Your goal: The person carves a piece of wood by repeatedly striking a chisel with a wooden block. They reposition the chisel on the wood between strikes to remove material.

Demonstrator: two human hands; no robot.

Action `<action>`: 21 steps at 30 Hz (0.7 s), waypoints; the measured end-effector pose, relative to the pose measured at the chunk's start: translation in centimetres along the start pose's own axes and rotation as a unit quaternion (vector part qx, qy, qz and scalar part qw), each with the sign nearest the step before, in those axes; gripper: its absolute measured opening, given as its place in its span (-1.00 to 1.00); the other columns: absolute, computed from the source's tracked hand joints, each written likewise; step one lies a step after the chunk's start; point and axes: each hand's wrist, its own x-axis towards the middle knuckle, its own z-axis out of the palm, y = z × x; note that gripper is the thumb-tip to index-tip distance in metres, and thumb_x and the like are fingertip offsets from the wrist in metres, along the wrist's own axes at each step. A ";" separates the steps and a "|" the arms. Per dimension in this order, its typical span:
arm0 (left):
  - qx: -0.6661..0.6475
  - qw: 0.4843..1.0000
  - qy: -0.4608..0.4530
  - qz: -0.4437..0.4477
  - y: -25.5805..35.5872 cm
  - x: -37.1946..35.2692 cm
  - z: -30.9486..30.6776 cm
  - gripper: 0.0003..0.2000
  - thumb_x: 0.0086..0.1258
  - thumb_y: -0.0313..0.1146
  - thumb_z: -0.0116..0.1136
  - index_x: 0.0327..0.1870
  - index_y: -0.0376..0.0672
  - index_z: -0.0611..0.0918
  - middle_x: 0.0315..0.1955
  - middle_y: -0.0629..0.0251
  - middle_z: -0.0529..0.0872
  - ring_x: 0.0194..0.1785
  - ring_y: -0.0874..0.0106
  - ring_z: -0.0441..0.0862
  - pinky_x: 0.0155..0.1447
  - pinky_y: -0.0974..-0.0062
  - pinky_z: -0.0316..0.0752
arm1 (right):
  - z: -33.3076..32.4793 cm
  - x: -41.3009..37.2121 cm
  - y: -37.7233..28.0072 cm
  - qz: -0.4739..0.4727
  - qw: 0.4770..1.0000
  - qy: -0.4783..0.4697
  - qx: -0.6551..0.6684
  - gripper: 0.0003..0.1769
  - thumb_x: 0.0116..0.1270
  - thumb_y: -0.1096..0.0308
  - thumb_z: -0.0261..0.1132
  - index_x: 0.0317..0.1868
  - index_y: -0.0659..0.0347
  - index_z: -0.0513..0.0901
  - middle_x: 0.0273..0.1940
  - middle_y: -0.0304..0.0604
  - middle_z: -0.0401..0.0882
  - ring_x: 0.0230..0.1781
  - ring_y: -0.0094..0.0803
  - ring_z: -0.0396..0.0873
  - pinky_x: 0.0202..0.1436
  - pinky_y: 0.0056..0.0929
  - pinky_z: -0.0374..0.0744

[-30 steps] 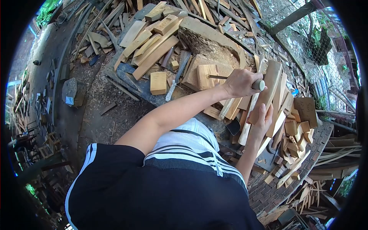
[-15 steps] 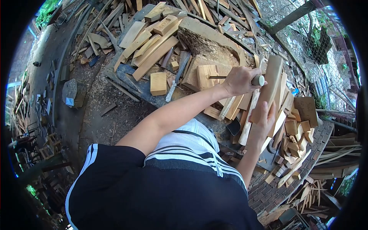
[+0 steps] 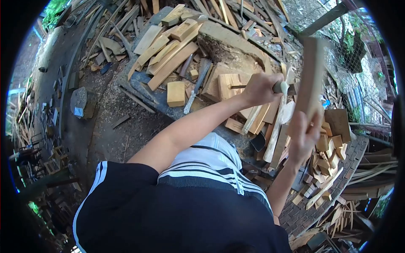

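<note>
My left hand is closed around the pale handle of a hand tool. Its thin metal shaft points left over a light wooden block on the chopping stump. To the right, my right hand grips the lower end of a long flat wooden slat. The slat stands nearly upright in the air, blurred, above the heap of cut pieces. The tool's working tip is too small to make out.
Planks and offcuts are piled behind and left of the stump. A small wood cube lies by a metal blade. Short blocks and slats crowd the right side on brick paving. Bare dirt lies left.
My right hand has lifted the slat off the pile, up and to the right, until it stands nearly upright. My left hand has stayed on the tool handle almost in place.
</note>
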 end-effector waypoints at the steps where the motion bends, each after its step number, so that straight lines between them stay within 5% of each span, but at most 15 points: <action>1: 0.003 1.000 0.014 0.009 0.2 0.1 -0.3 -0.79 0.09 -0.31 0.37 -0.36 -0.07 0.56 -0.60 0.14 0.64 -0.46 0.08 0.67 -0.41 0.19 0.53 | -0.1 -0.2 0.1 -0.051 0.997 0.048 0.038 -0.39 0.41 0.11 0.24 0.32 0.33 0.39 0.02 -0.02 0.56 -0.05 -0.42 0.55 0.01 -0.47 0.51; 3: -0.001 0.999 0.035 0.015 0.1 0.5 -0.3 -0.81 0.09 -0.33 0.36 -0.36 -0.08 0.56 -0.61 0.15 0.63 -0.48 0.07 0.65 -0.42 0.21 0.52 | 0.3 -0.6 -0.3 -0.115 0.975 0.154 0.111 -0.46 0.42 0.17 0.22 0.29 0.33 0.42 -0.02 -0.05 0.59 -0.09 -0.40 0.58 -0.02 -0.48 0.51; 4: -0.005 0.999 0.030 0.019 0.0 0.5 -0.3 -0.81 0.09 -0.33 0.36 -0.36 -0.08 0.56 -0.61 0.15 0.63 -0.48 0.07 0.65 -0.42 0.21 0.52 | -0.1 -0.5 1.3 -0.149 0.980 0.132 0.026 -0.33 0.41 0.07 0.25 0.38 0.25 0.31 -0.13 -0.09 0.58 -0.24 -0.45 0.56 -0.20 -0.43 0.54; 6: -0.028 0.999 -0.017 -0.013 -0.3 0.4 -0.7 -0.79 0.07 -0.32 0.38 -0.37 -0.10 0.55 -0.59 0.12 0.64 -0.47 0.09 0.66 -0.42 0.22 0.52 | 1.6 -0.6 -0.2 -0.042 0.986 -0.055 -0.154 -0.41 0.36 0.22 0.30 0.30 0.34 0.41 -0.28 -0.17 0.69 -0.33 -0.31 0.66 -0.29 -0.51 0.53; 8: -0.038 0.999 -0.022 -0.002 -0.4 0.8 -0.5 -0.78 0.07 -0.33 0.37 -0.37 -0.13 0.55 -0.58 0.09 0.64 -0.47 0.08 0.67 -0.42 0.21 0.51 | 1.6 -0.1 1.2 -0.138 0.977 -0.023 -0.162 -0.38 0.35 0.22 0.30 0.33 0.34 0.38 -0.25 -0.10 0.69 -0.30 -0.34 0.67 -0.26 -0.48 0.56; 10: 0.000 0.999 0.035 0.039 -0.2 0.3 -0.5 -0.77 0.07 -0.33 0.38 -0.34 -0.15 0.56 -0.58 0.06 0.64 -0.47 0.07 0.66 -0.42 0.21 0.51 | 1.0 -1.1 -0.7 0.005 1.000 -0.025 -0.004 -0.42 0.37 0.25 0.27 0.31 0.36 0.39 -0.18 0.02 0.67 -0.18 -0.38 0.65 -0.11 -0.44 0.58; 12: 0.007 1.000 0.019 0.017 -0.8 0.2 -1.0 -0.75 0.06 -0.33 0.40 -0.31 -0.15 0.57 -0.57 0.06 0.65 -0.47 0.08 0.67 -0.41 0.21 0.51 | 2.7 -1.1 -0.5 -0.149 0.978 0.123 0.074 -0.45 0.38 0.27 0.26 0.30 0.33 0.38 -0.21 -0.03 0.68 -0.28 -0.40 0.65 -0.16 -0.40 0.61; 15: -0.087 0.996 -0.004 -0.022 -0.7 0.4 -1.8 -0.79 0.07 -0.37 0.39 -0.36 -0.18 0.59 -0.60 0.07 0.63 -0.49 0.12 0.67 -0.40 0.27 0.52 | 2.9 -1.0 -1.1 0.007 0.987 -0.082 -0.139 -0.38 0.35 0.23 0.32 0.36 0.20 0.36 -0.17 0.04 0.71 -0.24 -0.27 0.71 -0.11 -0.32 0.61; 16: -0.081 0.996 0.016 -0.019 -0.4 0.5 -1.9 -0.81 0.07 -0.42 0.38 -0.36 -0.23 0.61 -0.61 0.07 0.62 -0.52 0.13 0.65 -0.41 0.35 0.51 | 2.9 -0.9 0.3 -0.097 0.980 -0.055 -0.166 -0.36 0.34 0.23 0.34 0.38 0.18 0.35 -0.13 0.08 0.70 -0.18 -0.19 0.72 -0.09 -0.29 0.61; 18: -0.018 1.000 -0.003 -0.018 -1.0 0.7 -2.6 -0.83 0.10 -0.43 0.38 -0.37 -0.24 0.61 -0.64 0.16 0.64 -0.55 0.29 0.66 -0.42 0.42 0.50 | 2.8 -0.7 0.9 -0.081 0.992 -0.075 -0.063 -0.35 0.35 0.20 0.33 0.38 0.20 0.35 -0.04 0.05 0.67 -0.11 -0.24 0.68 -0.04 -0.32 0.58; 21: -0.109 0.987 0.106 -0.048 -1.8 1.5 -4.0 -0.78 0.23 -0.31 0.40 -0.45 -0.19 0.57 -0.67 0.37 0.59 -0.57 0.61 0.53 -0.47 0.47 0.42 | 3.1 -1.6 0.9 -0.031 0.999 -0.039 0.005 -0.36 0.37 0.18 0.33 0.37 0.23 0.36 0.04 0.02 0.62 -0.03 -0.29 0.62 0.04 -0.36 0.55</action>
